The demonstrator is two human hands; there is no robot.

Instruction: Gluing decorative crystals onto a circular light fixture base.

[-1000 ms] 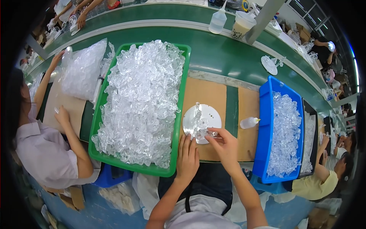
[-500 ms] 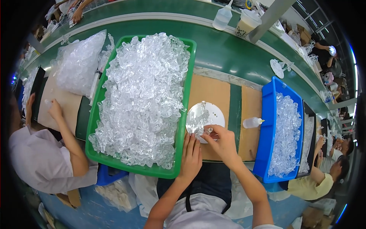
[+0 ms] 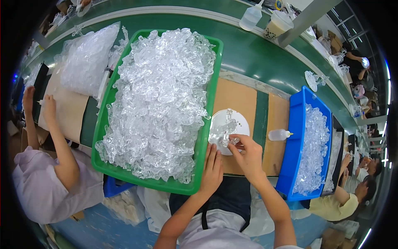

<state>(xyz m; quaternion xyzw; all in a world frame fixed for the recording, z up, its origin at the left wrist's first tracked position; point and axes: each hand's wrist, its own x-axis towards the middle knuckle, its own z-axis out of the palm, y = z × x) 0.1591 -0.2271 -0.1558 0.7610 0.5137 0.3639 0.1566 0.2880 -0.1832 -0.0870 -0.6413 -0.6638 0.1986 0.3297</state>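
Hundreds of clear plastic pieces [image 3: 159, 99] were still heaped in the green tray [image 3: 103, 124], while the blue tray [image 3: 295, 137] to the right held a thinner layer, suggesting most of the work lay ahead. Between them, the right hand [image 3: 248, 155] pinched one small clear piece [image 3: 227, 139] over a white disc [image 3: 238, 120], the piece glassy and knobbly, its exact shape hard to make out. The left hand [image 3: 212, 170] lay flat, fingers loose, against the green tray's rim.

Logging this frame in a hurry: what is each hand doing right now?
Left hand: open, flat, fingers beside the green tray, holding nothing.
Right hand: fingers pinched on a clear plastic piece over the white plate.
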